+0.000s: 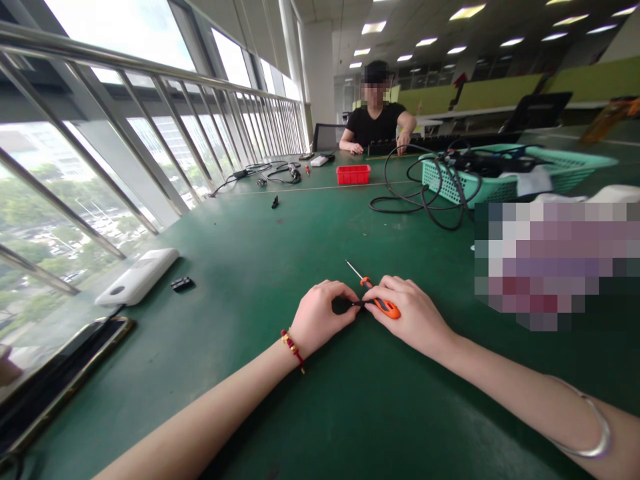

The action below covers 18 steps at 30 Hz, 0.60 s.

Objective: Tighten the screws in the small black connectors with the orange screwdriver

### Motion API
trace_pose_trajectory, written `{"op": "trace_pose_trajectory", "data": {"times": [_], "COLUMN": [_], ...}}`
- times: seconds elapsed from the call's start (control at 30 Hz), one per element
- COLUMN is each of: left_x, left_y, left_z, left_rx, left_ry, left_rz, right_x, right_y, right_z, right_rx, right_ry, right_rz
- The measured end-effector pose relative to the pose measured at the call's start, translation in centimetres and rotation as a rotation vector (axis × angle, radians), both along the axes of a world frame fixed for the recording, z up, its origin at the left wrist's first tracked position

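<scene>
My left hand [323, 313], with a red beaded bracelet at the wrist, pinches a small black piece [359, 304] between thumb and forefinger. The piece is too small to name. Close against it on the right, my right hand [407, 310] is closed on a screwdriver [390, 309] with an orange and black handle. Its thin metal shaft points forward and to the left, away from me. The right fingertips also meet near the black piece; whether they grip it is hidden. Both hands are low over the green table [280, 393].
At left lie a white power bank [137, 277], a phone [60, 380] and a small black block [183, 284]. Farther off are cables [280, 173], a red tray [353, 175] and a teal basket [450, 183] with black cords. A person [376, 120] sits at the far end.
</scene>
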<state>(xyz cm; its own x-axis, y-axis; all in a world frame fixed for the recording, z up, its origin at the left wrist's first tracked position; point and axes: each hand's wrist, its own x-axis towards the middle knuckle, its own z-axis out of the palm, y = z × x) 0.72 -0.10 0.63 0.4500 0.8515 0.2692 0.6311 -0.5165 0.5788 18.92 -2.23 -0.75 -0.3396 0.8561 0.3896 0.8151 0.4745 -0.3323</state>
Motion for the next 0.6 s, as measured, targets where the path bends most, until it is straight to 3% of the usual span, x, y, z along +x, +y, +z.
{"op": "trace_pose_trajectory", "data": {"times": [0.27, 0.6], "left_x": [0.06, 0.06], "left_y": [0.08, 0.07], "left_z": [0.11, 0.24], "left_rx": [-0.039, -0.078], "left_ry": [-0.027, -0.071], "left_rz": [0.008, -0.004], "right_x": [-0.37, -0.03], "right_y": [-0.56, -0.28], "right_z": [0.58, 0.1], "right_rx": [0.126, 0.079], "right_ry": [-0.175, -0.107], "right_rz": [-0.021, 0.012]}}
